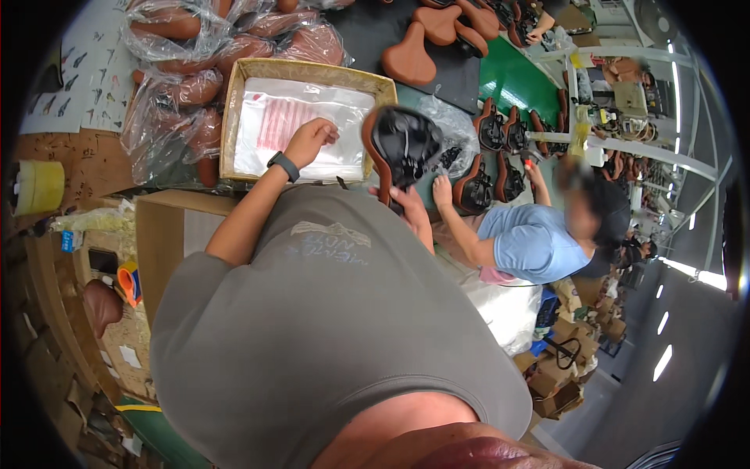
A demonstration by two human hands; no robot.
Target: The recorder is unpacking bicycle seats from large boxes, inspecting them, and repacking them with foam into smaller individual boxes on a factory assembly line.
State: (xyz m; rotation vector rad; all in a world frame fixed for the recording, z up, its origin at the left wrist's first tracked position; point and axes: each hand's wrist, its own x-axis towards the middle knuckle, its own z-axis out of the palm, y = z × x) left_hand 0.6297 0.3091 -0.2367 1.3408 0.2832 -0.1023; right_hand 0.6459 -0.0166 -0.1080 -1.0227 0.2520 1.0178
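saddle (405, 144), nose and long axis bodyward

Lettering (332, 241) on grey shirt (336, 328); red print (283, 123) on white bags (344, 105).

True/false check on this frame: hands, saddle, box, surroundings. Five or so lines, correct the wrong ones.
1. The right hand holds a brown saddle, black underside showing. True.
2. The left hand grips that saddle too. False: the left hand is over the box, apart from the saddle.
3. A dark watch is on the left wrist. True.
4. The box is closed. False: it is open, with flat white packaging inside.
5. The nearby co-worker wears a red shirt. False: it is a light blue shirt.
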